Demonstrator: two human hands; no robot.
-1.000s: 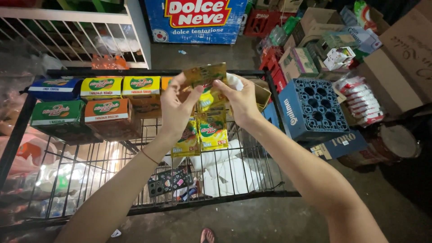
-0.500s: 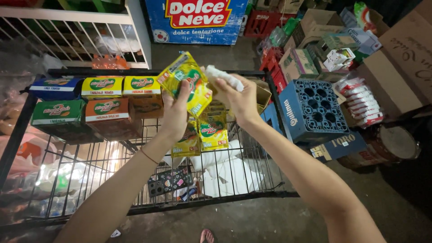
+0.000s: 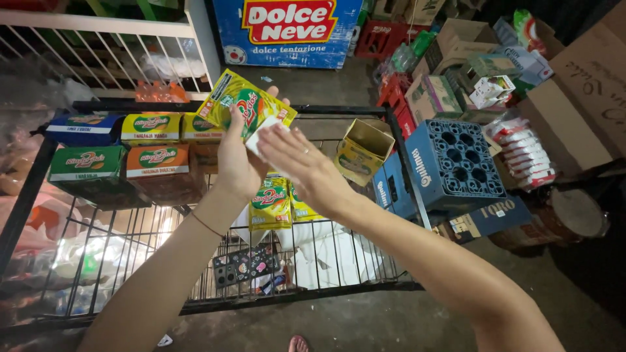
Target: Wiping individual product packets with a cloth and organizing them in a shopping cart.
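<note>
My left hand (image 3: pixel 236 163) holds up a yellow and green sachet strip (image 3: pixel 246 104) above a black wire rack (image 3: pixel 404 163). My right hand (image 3: pixel 303 163) presses a small white cloth or paper (image 3: pixel 262 132) flat against the front of that strip, fingers spread. Below my hands more yellow and green sachets (image 3: pixel 270 203) hang or lie on the rack. An open yellow carton (image 3: pixel 362 151) sits on the rack just right of my right hand.
Small green, orange, yellow and blue boxes (image 3: pixel 150 160) line the rack's left side. A blue plastic crate (image 3: pixel 450 163) leans at the rack's right end. Cardboard boxes (image 3: pixel 580 98) and packaged goods pile up at right. A blue freezer chest (image 3: pixel 287 32) stands behind.
My left hand has turned the sachet strip to face me and lifted it slightly. My right hand moved left and laid the white piece flat on the strip.
</note>
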